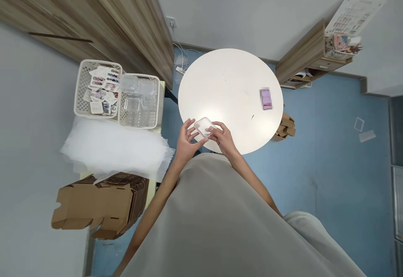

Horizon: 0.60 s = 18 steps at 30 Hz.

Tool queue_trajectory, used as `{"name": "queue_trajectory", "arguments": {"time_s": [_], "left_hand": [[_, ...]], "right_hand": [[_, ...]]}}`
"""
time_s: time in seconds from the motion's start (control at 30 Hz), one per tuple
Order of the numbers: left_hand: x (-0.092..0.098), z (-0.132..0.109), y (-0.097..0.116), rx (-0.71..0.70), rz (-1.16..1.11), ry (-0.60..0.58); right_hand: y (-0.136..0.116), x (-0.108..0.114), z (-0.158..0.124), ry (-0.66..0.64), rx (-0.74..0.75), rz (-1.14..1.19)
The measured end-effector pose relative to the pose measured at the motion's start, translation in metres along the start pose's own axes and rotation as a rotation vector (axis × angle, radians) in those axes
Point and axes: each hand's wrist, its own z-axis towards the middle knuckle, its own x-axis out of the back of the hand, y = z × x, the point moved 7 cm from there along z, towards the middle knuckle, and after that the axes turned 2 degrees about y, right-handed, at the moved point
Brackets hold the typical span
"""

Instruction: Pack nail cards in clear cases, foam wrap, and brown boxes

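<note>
A small clear plastic case [204, 125] is between my two hands, over the near edge of the round white table [233, 84]. My right hand [222, 137] pinches its right side between thumb and fingers. At its left side is my left hand [187, 139], with fingers spread and curved around the case; whether the fingertips touch it cannot be made out. On the right part of the table lies a purple item [266, 98], blurred out.
To the left, one white basket [77, 96] holds printed cards and another [158, 100] holds clear cases. Below them are a stack of translucent sheets [116, 147] and flattened cardboard boxes [94, 205]. More cardboard [286, 126] stands right of the table. A wooden shelf [302, 54] is at the back right.
</note>
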Motion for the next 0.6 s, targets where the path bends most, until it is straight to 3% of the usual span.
{"name": "queue_trajectory", "arguments": {"time_s": [0.17, 0.27, 0.37, 0.47, 0.6], "left_hand": [[-0.005, -0.004, 0.011, 0.000, -0.005, 0.049], [-0.012, 0.008, 0.007, 0.013, -0.032, 0.015], [-0.021, 0.032, -0.018, 0.157, -0.097, -0.021], [-0.023, 0.053, -0.051, 0.340, -0.037, 0.001], [-0.023, 0.065, -0.082, 0.445, 0.085, -0.038]], "right_hand": [[0.001, 0.002, -0.011, -0.079, -0.023, -0.025], [0.000, 0.008, -0.006, -0.133, 0.005, -0.103], [0.011, 0.036, 0.014, -0.037, -0.037, -0.227], [0.022, 0.077, 0.037, 0.126, -0.035, -0.529], [0.030, 0.112, 0.065, 0.190, -0.034, -0.870]]}}
